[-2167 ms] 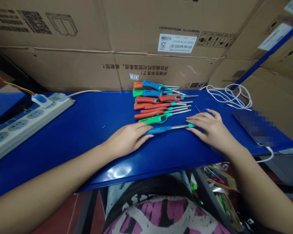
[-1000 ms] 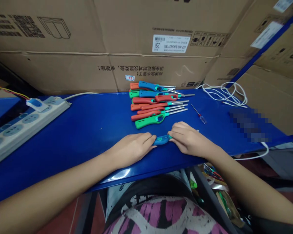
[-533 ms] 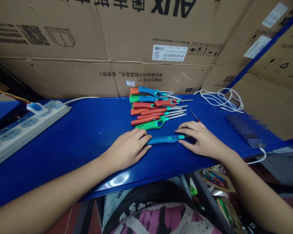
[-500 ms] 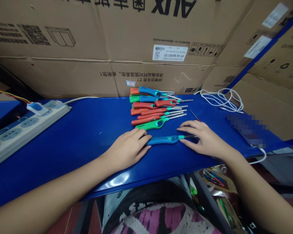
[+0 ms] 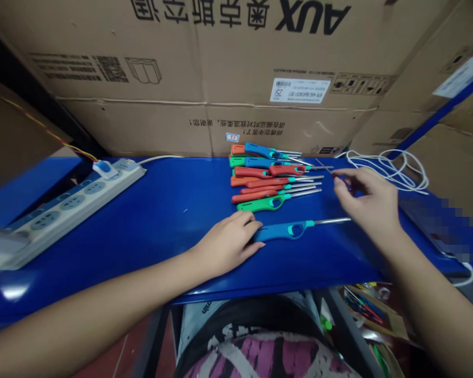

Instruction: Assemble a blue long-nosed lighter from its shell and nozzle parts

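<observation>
My left hand [image 5: 232, 242] grips the handle end of a blue long-nosed lighter [image 5: 281, 231] lying flat on the blue tabletop [image 5: 173, 231]. The lighter's metal barrel points right. My right hand [image 5: 372, 197] pinches a small screwdriver [image 5: 325, 167] by its dark red handle, its thin shaft pointing up and left; the handle is partly hidden by the fingers. Behind the held lighter lies a pile of several long-nosed lighters, among them a green one [image 5: 262, 205], a red one [image 5: 287, 170] and a blue one [image 5: 260, 150], barrels to the right.
A white power strip [image 5: 86, 197] with a plug [image 5: 105, 169] is at the left. A coiled white cable [image 5: 390, 170] and a dark, partly blurred flat device [image 5: 429, 226] lie at the right. Cardboard [image 5: 236, 121] walls the back. Below the edge, an open drawer [image 5: 347, 336] holds assorted items.
My right hand has left the blue lighter's barrel, moved up and right, and picked up the small screwdriver. My left hand still holds the lighter. The view has shifted left.
</observation>
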`<state>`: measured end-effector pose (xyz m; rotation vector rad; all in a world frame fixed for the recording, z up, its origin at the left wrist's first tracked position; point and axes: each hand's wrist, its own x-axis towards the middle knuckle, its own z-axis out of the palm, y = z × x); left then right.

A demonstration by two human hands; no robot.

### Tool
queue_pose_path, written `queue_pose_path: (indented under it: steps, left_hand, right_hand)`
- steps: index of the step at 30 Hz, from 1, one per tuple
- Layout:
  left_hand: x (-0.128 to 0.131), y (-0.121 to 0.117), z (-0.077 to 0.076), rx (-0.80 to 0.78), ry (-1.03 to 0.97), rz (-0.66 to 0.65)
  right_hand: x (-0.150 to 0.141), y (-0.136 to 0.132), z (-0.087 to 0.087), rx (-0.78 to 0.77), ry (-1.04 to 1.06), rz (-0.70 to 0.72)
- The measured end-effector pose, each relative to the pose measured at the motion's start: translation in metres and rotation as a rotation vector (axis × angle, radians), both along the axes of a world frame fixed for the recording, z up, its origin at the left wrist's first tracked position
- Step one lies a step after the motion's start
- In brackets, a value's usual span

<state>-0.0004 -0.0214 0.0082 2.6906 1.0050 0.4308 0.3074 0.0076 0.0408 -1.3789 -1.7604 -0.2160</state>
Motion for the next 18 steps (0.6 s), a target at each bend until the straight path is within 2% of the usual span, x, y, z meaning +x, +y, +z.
queue_pose_path:
  steps: [2,4,7,9,14,18]
  left_hand:
    - [-0.001,0.001,-0.002,-0.009,-0.029,0.001]
    - [-0.001,0.001,-0.004,-0.014,-0.062,-0.003]
    - [-0.002,0.000,-0.005,-0.033,-0.105,-0.015]
    - [-0.002,-0.001,-0.004,-0.046,-0.130,-0.040]
    - [-0.002,-0.003,-0.004,-0.057,-0.153,-0.079]
    - [-0.003,-0.003,-0.006,-0.042,-0.142,-0.075]
  right_hand:
    - [-0.041,0.000,0.013,0.026,0.185,0.130]
    - [-0.081,0.003,0.018,-0.078,0.350,0.319]
    - [-0.132,0.014,0.009,-0.328,0.432,0.568]
    - [-0.156,0.024,-0.002,-0.480,0.440,0.680]
    - [-0.188,0.045,-0.017,-0.624,0.422,0.721]
    - [-0.197,0.047,-0.019,-0.609,0.404,0.756]
